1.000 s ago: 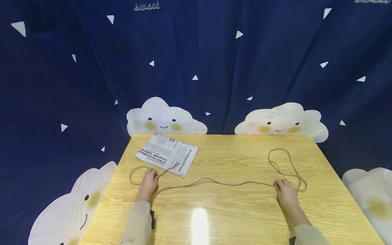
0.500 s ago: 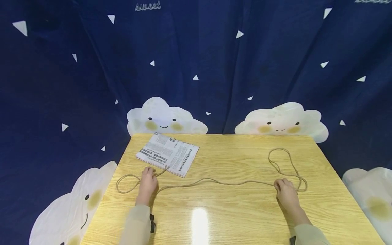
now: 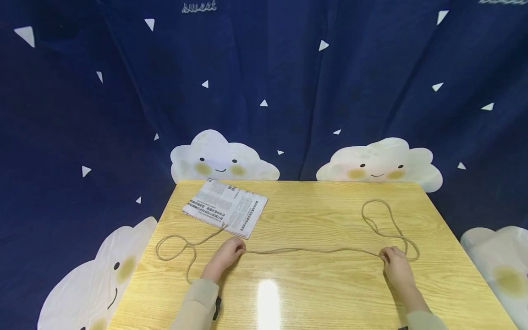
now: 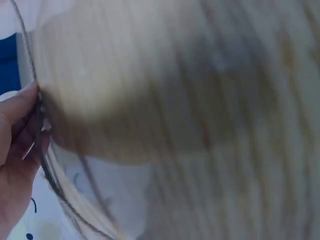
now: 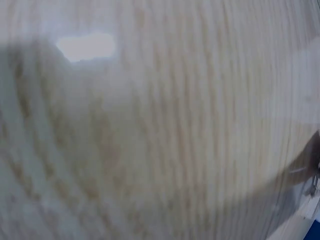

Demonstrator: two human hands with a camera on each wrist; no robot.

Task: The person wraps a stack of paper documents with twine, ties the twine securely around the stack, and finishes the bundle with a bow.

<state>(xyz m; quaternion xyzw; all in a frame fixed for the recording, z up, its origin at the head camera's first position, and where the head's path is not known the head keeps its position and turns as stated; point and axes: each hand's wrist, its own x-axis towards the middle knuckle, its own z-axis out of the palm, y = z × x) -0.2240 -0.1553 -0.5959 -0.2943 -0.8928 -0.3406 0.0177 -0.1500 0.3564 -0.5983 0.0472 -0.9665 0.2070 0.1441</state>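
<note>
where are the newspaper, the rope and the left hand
Newspaper [image 3: 227, 206], head view: middle of its printed face
Rope [image 3: 310, 250], head view: on its long, nearly straight stretch
Left hand [image 3: 228, 251], head view: back of the hand

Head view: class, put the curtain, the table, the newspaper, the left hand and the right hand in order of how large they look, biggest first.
1. Curtain
2. Table
3. Newspaper
4. Left hand and right hand: these look much alike in size, so I leave them unranked.
</note>
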